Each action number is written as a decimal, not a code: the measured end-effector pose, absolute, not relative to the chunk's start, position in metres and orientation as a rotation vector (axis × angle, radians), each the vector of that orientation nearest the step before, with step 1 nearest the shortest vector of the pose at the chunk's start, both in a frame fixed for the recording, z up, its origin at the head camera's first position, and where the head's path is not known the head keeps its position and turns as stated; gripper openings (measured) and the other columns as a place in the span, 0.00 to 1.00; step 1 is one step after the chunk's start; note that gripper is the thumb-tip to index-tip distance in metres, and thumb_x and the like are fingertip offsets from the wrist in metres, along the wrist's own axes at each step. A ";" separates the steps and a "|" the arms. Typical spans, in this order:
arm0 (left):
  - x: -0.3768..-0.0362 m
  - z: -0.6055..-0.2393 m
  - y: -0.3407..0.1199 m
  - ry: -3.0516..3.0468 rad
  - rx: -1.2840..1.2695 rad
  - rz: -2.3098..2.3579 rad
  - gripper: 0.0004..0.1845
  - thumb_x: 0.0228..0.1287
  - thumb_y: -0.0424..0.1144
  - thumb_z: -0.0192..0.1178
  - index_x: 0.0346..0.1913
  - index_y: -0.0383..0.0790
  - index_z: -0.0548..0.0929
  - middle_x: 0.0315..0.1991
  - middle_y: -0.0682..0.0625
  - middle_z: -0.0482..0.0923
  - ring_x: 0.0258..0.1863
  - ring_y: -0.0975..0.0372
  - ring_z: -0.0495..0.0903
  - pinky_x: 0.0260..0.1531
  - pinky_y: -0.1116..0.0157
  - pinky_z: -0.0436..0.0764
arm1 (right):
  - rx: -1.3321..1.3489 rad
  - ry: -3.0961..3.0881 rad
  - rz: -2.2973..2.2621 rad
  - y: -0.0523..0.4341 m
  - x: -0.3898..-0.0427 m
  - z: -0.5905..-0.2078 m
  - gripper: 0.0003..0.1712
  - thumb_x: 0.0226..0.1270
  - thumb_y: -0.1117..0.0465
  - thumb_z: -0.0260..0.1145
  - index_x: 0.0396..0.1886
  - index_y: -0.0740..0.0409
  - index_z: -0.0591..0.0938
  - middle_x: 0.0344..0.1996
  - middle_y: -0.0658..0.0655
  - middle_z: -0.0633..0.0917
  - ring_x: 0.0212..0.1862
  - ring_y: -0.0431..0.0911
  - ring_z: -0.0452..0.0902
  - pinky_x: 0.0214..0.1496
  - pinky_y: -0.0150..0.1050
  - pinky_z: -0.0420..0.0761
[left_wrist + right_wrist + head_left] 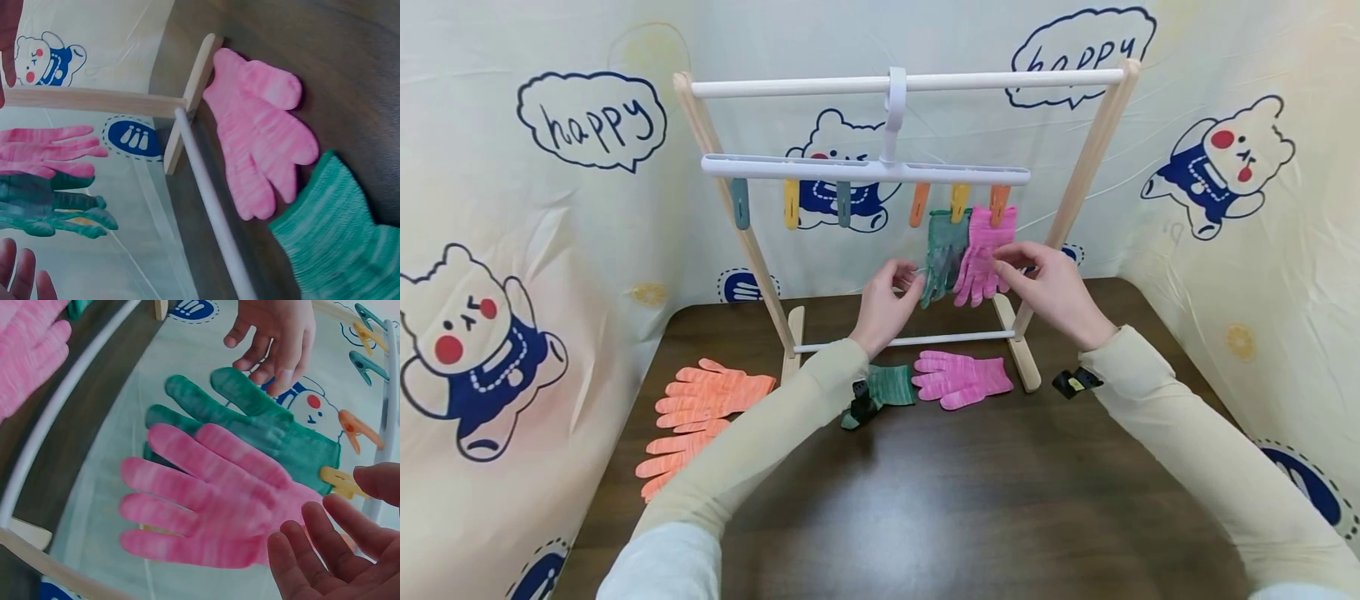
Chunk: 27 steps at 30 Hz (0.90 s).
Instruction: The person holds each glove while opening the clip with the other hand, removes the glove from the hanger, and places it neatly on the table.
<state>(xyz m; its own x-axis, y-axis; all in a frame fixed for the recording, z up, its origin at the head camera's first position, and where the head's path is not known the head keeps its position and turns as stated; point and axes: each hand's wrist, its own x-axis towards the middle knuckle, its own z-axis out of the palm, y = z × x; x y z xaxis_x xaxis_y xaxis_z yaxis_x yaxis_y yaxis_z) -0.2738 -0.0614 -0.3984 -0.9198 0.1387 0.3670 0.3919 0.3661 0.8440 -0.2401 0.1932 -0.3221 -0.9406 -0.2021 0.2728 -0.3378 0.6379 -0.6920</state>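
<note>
Hovering at the hanging gloves, my left hand (886, 293) sits just beside the green glove (944, 250), fingers loosely curled and holding nothing; the right wrist view shows its fingertips (282, 376) close over the green glove's fingers, though I cannot tell whether they touch. My right hand (1051, 282) is up at the pink glove (983, 254), fingers relaxed and spread, its fingertips at the glove's right edge near the cuff; nothing is gripped.

Both gloves hang fingers down from the white peg hanger (865, 169), side by side and overlapping a little, the pink one lying partly over the green. A yellow peg (959, 201) bites the green cuff and an orange peg (998, 203) the pink cuff. The other pegs along the bar hang bare. The hanger hooks over the top rail of a wooden rack (730, 200) standing on the brown tabletop (970, 500).

Below the rack's lower white rod (910, 340), a second pink glove (961, 378) lies flat on the tabletop, with a second green glove (887, 387) just beside it on the left, partly hidden by my left sleeve. Two orange gloves (700, 408) lie well apart at the left edge, one overlapping the other.
</note>
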 end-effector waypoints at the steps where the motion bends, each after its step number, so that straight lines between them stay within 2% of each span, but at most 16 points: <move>1: -0.275 -0.397 -0.061 -2.399 -0.472 -1.579 0.16 0.77 0.43 0.60 0.59 0.38 0.79 0.48 0.46 0.82 0.47 0.57 0.79 0.50 0.61 0.80 | 0.455 -2.685 1.176 0.193 -0.241 -0.319 0.22 0.79 0.51 0.63 0.61 0.61 0.83 0.53 0.59 0.87 0.47 0.51 0.83 0.50 0.42 0.80; 8: -0.286 -0.384 -0.055 -2.398 -0.470 -1.601 0.18 0.77 0.45 0.60 0.60 0.38 0.79 0.52 0.46 0.82 0.51 0.56 0.79 0.55 0.61 0.79 | 0.504 -2.643 1.143 0.186 -0.250 -0.302 0.22 0.78 0.52 0.64 0.60 0.63 0.83 0.55 0.61 0.86 0.54 0.54 0.82 0.59 0.54 0.81; 13: -0.293 -0.377 -0.052 -2.402 -0.465 -1.608 0.21 0.77 0.45 0.61 0.64 0.38 0.78 0.57 0.45 0.82 0.54 0.56 0.79 0.57 0.61 0.80 | 0.523 -2.633 1.132 0.180 -0.257 -0.293 0.21 0.78 0.53 0.64 0.60 0.62 0.83 0.55 0.61 0.86 0.54 0.54 0.82 0.60 0.54 0.80; 22: -0.302 -0.362 -0.041 -2.453 -0.473 -1.634 0.23 0.78 0.48 0.60 0.67 0.39 0.76 0.58 0.45 0.81 0.57 0.57 0.79 0.58 0.62 0.79 | 0.491 -2.647 1.166 0.176 -0.265 -0.282 0.21 0.79 0.53 0.63 0.62 0.60 0.83 0.56 0.61 0.86 0.56 0.54 0.80 0.59 0.54 0.78; 27: -0.304 -0.356 -0.037 -2.471 -0.446 -1.676 0.23 0.79 0.51 0.58 0.65 0.40 0.76 0.56 0.45 0.82 0.55 0.58 0.79 0.57 0.60 0.80 | 0.493 -2.651 1.188 0.170 -0.271 -0.280 0.21 0.80 0.52 0.62 0.63 0.60 0.82 0.57 0.61 0.86 0.57 0.53 0.81 0.59 0.53 0.79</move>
